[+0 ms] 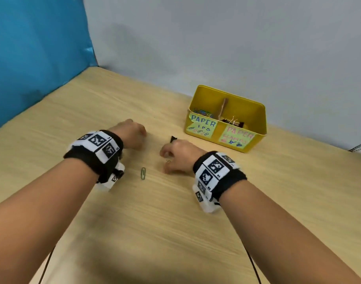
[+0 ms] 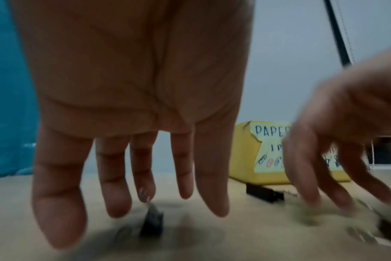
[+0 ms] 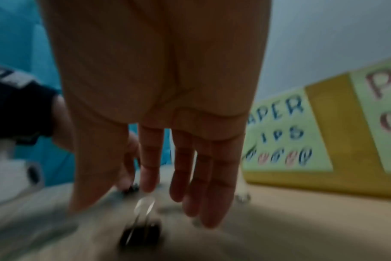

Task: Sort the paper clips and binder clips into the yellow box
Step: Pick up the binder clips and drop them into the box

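Note:
The yellow box [image 1: 255, 128] stands at the back right of the table, split by a brown divider; coloured paper clips lie in its left part, binder clips in its right. A green paper clip [image 1: 143, 173] lies between my wrists. My left hand [image 1: 134, 133] hovers with fingers [image 2: 114, 203] hanging straight over a black binder clip [image 2: 153, 222], holding nothing. My right hand [image 1: 171, 158] hangs the same way, fingers [image 3: 150, 176] just above another black binder clip [image 3: 143, 233] with silver handles. A third black binder clip [image 1: 173, 138] lies just beyond the right hand, towards the box.
The wooden table [image 1: 175, 222] runs up to a grey wall [image 1: 216, 48] behind the box and a blue screen [image 1: 36, 54] on the left. Hand-written labels [image 1: 202, 126] cover the box's front. Thin black cables [image 1: 251, 263] trail from both wrists.

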`<state>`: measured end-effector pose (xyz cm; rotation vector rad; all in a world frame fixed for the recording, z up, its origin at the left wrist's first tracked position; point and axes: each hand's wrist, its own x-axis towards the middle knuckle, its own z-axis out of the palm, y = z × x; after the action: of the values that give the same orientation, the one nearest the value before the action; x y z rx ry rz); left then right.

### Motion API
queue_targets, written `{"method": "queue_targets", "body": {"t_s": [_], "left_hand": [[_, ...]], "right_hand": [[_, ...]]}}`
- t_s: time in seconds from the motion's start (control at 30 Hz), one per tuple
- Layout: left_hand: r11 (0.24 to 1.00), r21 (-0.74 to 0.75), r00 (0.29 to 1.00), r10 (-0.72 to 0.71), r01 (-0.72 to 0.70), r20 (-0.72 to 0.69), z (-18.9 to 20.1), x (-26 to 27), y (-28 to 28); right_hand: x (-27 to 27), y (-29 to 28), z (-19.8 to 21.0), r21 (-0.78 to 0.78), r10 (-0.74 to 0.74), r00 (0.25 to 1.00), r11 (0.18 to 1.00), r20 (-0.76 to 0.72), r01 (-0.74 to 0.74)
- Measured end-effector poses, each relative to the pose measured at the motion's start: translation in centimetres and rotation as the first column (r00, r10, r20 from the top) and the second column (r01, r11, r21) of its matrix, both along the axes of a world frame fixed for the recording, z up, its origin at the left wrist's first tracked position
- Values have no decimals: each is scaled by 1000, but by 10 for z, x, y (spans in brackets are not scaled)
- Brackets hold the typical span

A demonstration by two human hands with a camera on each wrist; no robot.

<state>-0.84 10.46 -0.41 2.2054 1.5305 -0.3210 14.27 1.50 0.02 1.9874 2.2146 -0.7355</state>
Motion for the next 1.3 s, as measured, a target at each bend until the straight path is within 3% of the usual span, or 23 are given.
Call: {"method": "queue_targets", "body": {"t_s": [0.07,0.2,0.4,0.57,0.67,0.77,0.9,0.97,1.03,1.1,1.2,1.3], "left_hand": [[1000,20,1000,-7,7,28,-7,-5,-2],[999,22,995,27,-29,99,-10,-3,-5],[1000,-2,989,15,-15,144,-12,6,-5],[1000,28,981,-8,2,191,-9,8,-5],[1000,7,974,-2,0,227,0,10,-5],[1000,27,947,-11,2,321,19,21,-8],[968,217,858,-217,127,465,48,65,-11],[943,272,795,-310,190,521,59,98,-15],[926,292,747,-369,241,553,67,130,-18],[915,309,726,-396,260,562,70,157,-19],[915,307,714,-399,264,576,71,186,-20],[917,278,743,-396,287,540,70,193,-17]], "right_hand": [[-11,-1,-17,-56,1,1000,998,27,1],[0,3,-19,-42,-191,977,981,-90,188],[10,27,-9,160,-324,927,921,-191,355],[5,32,-27,162,-199,970,971,139,176],[7,27,-37,137,-95,988,987,119,78],[20,17,-33,85,-119,992,990,31,116],[55,-14,-16,-20,-128,991,991,35,129],[77,-33,-3,25,-191,982,981,-8,191],[97,-48,17,163,-303,939,930,-163,328],[116,-54,41,329,-394,871,814,-294,479],[140,-48,70,504,-487,803,625,-345,596],[153,-27,79,538,-536,776,569,-332,623]]}}
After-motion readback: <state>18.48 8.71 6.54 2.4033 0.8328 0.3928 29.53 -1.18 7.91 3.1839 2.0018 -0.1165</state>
